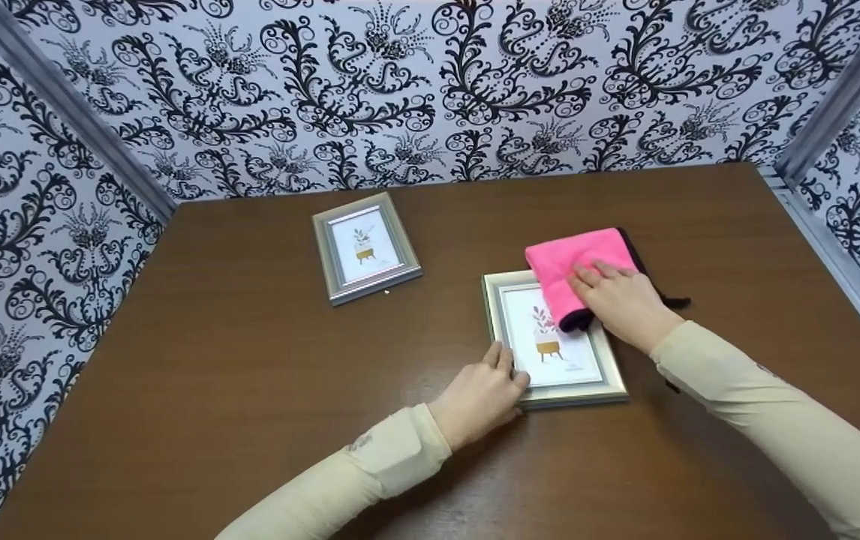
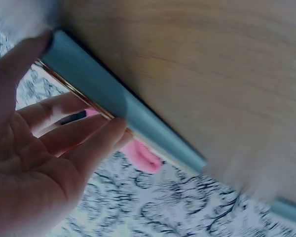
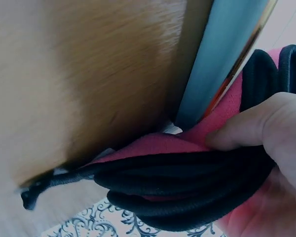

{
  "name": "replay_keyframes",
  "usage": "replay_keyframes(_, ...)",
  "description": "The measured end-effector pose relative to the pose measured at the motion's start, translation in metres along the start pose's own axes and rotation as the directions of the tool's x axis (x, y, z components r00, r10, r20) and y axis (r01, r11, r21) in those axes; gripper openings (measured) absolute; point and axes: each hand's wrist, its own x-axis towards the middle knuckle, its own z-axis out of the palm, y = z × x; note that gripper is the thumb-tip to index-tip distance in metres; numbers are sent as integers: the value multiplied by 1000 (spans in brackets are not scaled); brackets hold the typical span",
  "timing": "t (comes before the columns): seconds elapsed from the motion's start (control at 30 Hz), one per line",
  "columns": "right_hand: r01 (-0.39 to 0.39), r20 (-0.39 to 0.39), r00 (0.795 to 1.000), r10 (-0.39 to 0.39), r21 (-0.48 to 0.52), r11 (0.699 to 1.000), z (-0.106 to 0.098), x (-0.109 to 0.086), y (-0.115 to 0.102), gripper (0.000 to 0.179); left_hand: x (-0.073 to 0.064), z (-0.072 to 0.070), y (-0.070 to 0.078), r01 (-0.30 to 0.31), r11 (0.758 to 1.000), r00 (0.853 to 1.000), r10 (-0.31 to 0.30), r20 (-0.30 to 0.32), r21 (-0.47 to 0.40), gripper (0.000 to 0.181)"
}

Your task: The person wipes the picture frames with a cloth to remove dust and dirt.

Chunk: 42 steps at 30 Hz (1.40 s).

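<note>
A silver-gold picture frame [image 1: 614, 367] with a potted-plant print lies flat on the table. My left hand [image 1: 481, 394] holds its near left corner, the fingers on the left side and the thumb at the near edge; the left wrist view shows the hand [image 2: 44, 153] along the frame's blue-grey side [image 2: 108, 94]. A folded pink cloth [image 1: 561, 259] with black trim covers the frame's far right corner. My right hand [image 1: 621, 304] presses on it, and in the right wrist view the thumb [image 3: 246, 126] grips the cloth's folded layers [image 3: 187, 187].
A second, similar picture frame [image 1: 411, 259] lies farther back to the left on the brown table [image 1: 250, 375]. Black-and-white patterned walls [image 1: 415, 90] stand behind and at both sides. A black strap [image 1: 676, 302] sticks out from the cloth's right side.
</note>
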Motion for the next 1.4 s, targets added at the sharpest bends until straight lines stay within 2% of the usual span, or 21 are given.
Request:
replay_keyframes(0.07,-3,0,1000,3,31,1000,0,-1,1,46,-5,1,6,-14,995,998,19,-52,99,13)
replay_keyframes(0.13,-13,2,1000,13,58,998,0,-1,1,49,-9,3,11,-22,984,995,39,-94,179,15)
replay_keyframes(0.27,-69,34,997,66,97,993,-2,3,-3,54,-13,4,16,-31,977,994,53,-99,211,17)
replay_keyframes(0.37,-105,42,994,101,111,988,-5,10,-11,48,-14,5,18,-34,981,993,55,-105,190,14)
replay_keyframes(0.47,-116,20,993,115,137,984,-10,18,-23,29,-14,6,19,-33,987,992,52,-118,156,12)
replay_keyframes(0.57,-129,15,992,128,164,978,-14,26,-36,15,-13,7,19,-19,996,992,30,-126,86,13)
replay_keyframes(0.67,-142,10,990,143,219,965,-17,33,-48,12,-12,6,18,-3,1000,993,5,-121,13,17)
replay_keyframes(0.77,-113,-20,992,124,303,946,-17,38,-57,13,-11,5,18,-3,1000,993,1,-116,-13,17)
replay_keyframes(0.9,1,-65,997,30,430,903,-15,39,-62,37,-7,4,17,-29,1000,994,29,-106,6,17)
replay_keyframes(0.97,38,-56,998,-13,475,879,-14,37,-60,47,-5,3,18,-42,999,994,44,-96,21,18)
replay_keyframes(1.03,65,-34,998,-55,496,866,-13,34,-56,48,-5,3,19,-42,999,995,45,-90,31,20)
replay_keyframes(1.1,96,-18,995,-100,487,868,-14,31,-52,50,-5,3,20,-33,999,995,37,-91,41,21)
replay_keyframes(1.17,153,-28,987,-157,444,883,-14,29,-48,50,-5,2,21,-20,998,995,25,-96,57,21)
replay_keyframes(1.27,238,-53,971,-233,315,919,-14,25,-42,47,-5,2,21,-6,997,995,14,-101,75,20)
replay_keyframes(1.33,247,-62,969,-239,215,945,-13,22,-38,43,-4,1,21,-5,997,995,13,-96,78,19)
replay_keyframes(1.4,199,-57,979,-193,135,971,-12,17,-33,39,-4,0,22,-5,998,996,11,-88,70,18)
